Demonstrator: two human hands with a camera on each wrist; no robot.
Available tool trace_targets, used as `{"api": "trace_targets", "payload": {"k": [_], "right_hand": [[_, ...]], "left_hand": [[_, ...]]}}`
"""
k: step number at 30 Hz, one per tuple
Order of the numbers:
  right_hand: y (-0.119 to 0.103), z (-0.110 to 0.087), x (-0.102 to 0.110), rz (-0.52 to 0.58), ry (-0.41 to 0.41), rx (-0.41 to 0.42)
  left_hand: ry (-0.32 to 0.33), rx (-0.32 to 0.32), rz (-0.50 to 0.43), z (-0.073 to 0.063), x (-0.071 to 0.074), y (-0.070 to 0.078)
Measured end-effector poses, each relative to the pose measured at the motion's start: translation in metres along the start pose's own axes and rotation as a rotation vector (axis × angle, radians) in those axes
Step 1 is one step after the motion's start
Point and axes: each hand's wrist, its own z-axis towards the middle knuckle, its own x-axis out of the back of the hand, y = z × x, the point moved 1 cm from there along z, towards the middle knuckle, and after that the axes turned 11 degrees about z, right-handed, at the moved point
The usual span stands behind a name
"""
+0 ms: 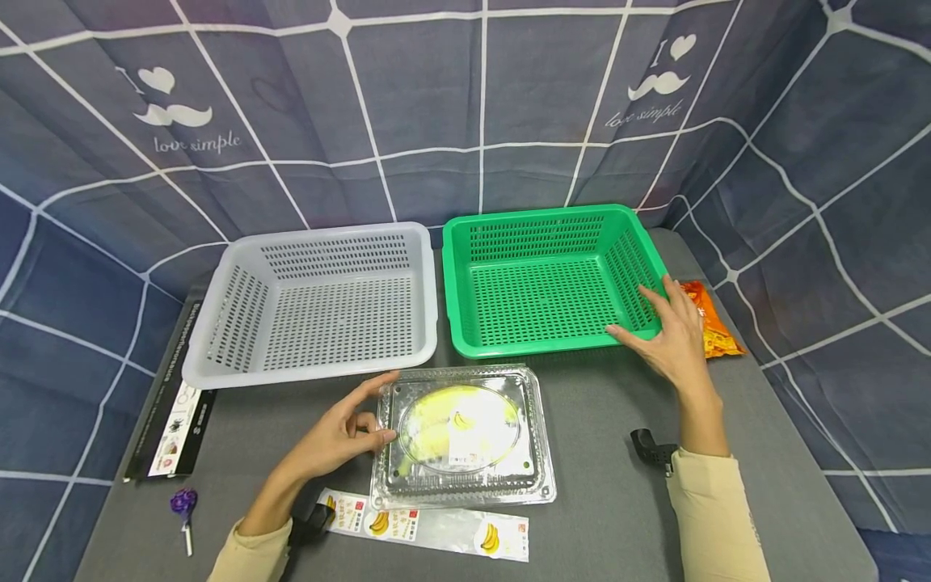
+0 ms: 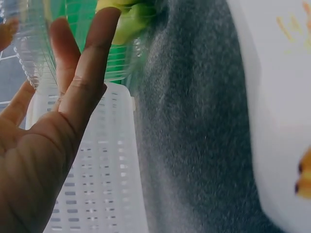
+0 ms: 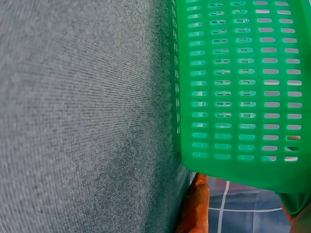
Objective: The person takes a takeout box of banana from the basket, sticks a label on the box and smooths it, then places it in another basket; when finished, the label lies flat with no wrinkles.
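A clear plastic clamshell box [image 1: 536,453] with yellow-green fruit and a banana sticker inside its lid area is at the middle front. My left hand [image 1: 338,432] pinches its left side, forefinger at the back corner and thumb on the edge. In the left wrist view, fingers [image 2: 82,87] lie along the clear wall, near the fruit [image 2: 133,24]. My right hand [image 1: 672,335] grips the front right corner of the green basket [image 1: 556,350]. Its thumb lies over the front rim and fingers reach over the right rim; the right wrist view shows mostly the basket's slotted wall [image 3: 233,97].
Left of the green basket stands a white basket [image 1: 313,377]. An orange snack bag [image 1: 716,331] lies right of the green one. A banana-print strip [image 1: 451,533] is in front of the box. A black box [image 1: 170,428] and purple lollipop [image 1: 184,505] lie left.
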Motion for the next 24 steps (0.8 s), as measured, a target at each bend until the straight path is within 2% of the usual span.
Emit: {"api": "trace_targets", "payload": {"k": [5,15,24], "right_hand": [[-0.001,0.0,0.0,0.0,0.004,0.001],[-0.002,0.0,0.0,-0.005,0.0,-0.001],[-0.004,-0.001,0.0,0.0,-0.005,-0.006]], "left_hand": [[0.003,-0.06,-0.034,0.001,-0.003,0.002],[-0.015,-0.057,-0.134,-0.003,-0.007,0.005],[-0.045,-0.137,-0.191,-0.004,-0.006,0.018]]}}
